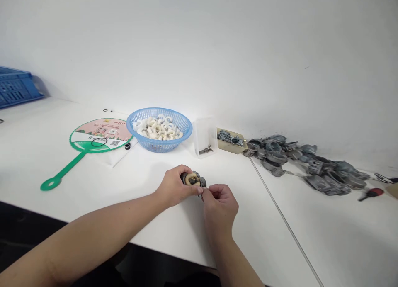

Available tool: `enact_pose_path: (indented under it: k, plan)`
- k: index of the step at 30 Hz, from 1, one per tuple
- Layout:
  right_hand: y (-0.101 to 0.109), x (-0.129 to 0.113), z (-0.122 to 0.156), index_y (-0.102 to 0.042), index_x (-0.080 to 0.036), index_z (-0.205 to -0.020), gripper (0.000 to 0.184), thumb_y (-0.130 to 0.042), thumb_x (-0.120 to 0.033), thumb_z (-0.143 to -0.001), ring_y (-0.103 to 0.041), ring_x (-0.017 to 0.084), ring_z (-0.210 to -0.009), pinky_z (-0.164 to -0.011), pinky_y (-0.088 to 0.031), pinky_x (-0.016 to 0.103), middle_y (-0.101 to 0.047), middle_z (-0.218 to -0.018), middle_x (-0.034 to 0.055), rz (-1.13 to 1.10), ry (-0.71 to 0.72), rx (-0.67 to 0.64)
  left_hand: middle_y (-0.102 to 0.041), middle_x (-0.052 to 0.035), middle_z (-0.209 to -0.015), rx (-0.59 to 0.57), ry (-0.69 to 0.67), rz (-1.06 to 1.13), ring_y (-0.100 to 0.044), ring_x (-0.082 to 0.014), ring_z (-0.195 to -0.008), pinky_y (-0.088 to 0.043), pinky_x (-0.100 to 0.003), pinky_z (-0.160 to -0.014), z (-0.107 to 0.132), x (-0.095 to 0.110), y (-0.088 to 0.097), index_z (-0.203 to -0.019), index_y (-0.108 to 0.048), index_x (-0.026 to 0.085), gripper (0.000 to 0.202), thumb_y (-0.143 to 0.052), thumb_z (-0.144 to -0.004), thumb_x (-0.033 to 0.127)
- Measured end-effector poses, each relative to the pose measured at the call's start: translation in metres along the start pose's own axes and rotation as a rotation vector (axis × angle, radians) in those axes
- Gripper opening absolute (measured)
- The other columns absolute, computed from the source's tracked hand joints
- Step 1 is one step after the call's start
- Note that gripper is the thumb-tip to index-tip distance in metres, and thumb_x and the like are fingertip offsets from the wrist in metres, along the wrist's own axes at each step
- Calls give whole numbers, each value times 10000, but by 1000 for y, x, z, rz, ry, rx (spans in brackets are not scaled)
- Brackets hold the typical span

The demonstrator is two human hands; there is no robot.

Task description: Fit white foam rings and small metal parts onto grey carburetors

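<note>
Beyond the left hand [175,186], a blue plastic basket [159,146] of cream rings [158,127] stands near a clear box [205,131]; grey castings [274,156] lie right of the right hand [221,202]. The left clamps a metal housing [203,182]; the right's fingertips pinch together beside it, on what I cannot tell.

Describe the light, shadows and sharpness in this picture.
Head view: bright, diffuse light on the wall; soft shadows on the table below the left hand and right hand, and beside the blue crate; the fan's smallest print too small to read.
</note>
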State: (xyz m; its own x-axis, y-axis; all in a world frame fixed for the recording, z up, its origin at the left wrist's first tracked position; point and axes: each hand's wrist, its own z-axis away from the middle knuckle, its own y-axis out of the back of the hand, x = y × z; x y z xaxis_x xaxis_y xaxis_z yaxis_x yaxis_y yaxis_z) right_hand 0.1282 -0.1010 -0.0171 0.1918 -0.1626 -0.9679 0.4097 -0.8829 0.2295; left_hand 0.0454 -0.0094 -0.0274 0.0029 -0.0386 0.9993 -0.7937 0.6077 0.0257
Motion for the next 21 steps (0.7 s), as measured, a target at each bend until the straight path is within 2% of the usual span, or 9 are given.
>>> enact_pose_path:
  k: [10, 15, 21]
  plan:
    - [0, -1, 0, -519, -192, -605, 142, -651, -238, -578, -393, 93, -468, -423, -326, 216, -482, -514, -53, 4, 8, -25, -574, 14, -729, -27, -1, 15, -499, -105, -629, -416, -214, -552, -1, -3, 1, -835, -557, 163, 430, -804, -508, 295]
    - [1, -5, 1, -526, -192, -598, 105, -625, -219, -575, -382, 92, -456, -411, -316, 217, -485, -511, -50, 11, -1, -13, -605, -7, -783, -23, -54, -64, -529, -122, -679, -446, -236, -612, -1, -5, 1, -870, -566, 165, 363, -749, -581, 287]
    - [1, -7, 0, -525, -196, -598, 88, -610, -201, -574, -401, 94, -466, -429, -331, 216, -491, -518, -51, 12, -10, -14, -631, -33, -898, -14, -126, -184, -576, -168, -796, -476, -284, -710, 3, -3, 3, -923, -588, 184, 343, -704, -604, 225]
